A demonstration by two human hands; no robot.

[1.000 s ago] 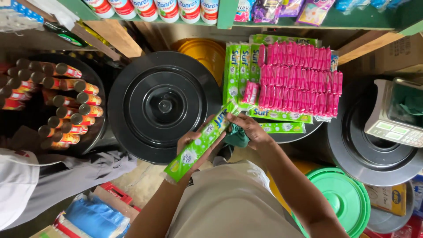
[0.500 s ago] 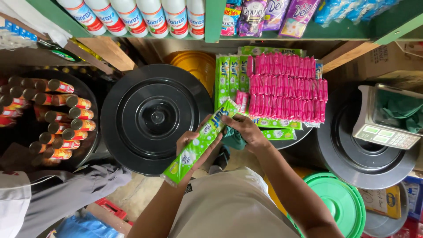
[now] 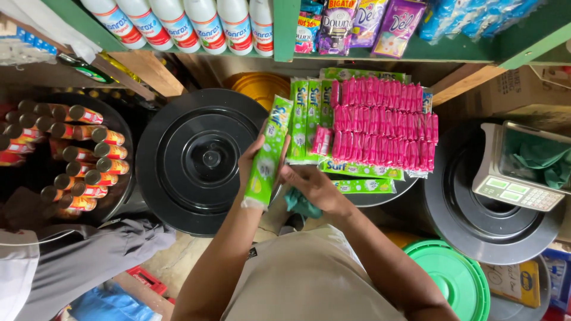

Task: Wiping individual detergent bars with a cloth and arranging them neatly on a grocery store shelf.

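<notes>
While the left hand (image 3: 253,163) grips the green sachet strip (image 3: 267,156) above the black drum lid (image 3: 202,157), the right hand (image 3: 309,184) clutches a teal cloth (image 3: 302,205); loosely held, the strip could slide floorward.

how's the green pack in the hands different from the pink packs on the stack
The green pack is one long strip, held off the pile by the left hand with the right hand at its side; the pink packs are short, many, and lie in tight rows. Green and white against solid pink. Both are glossy plastic packaging.
</notes>
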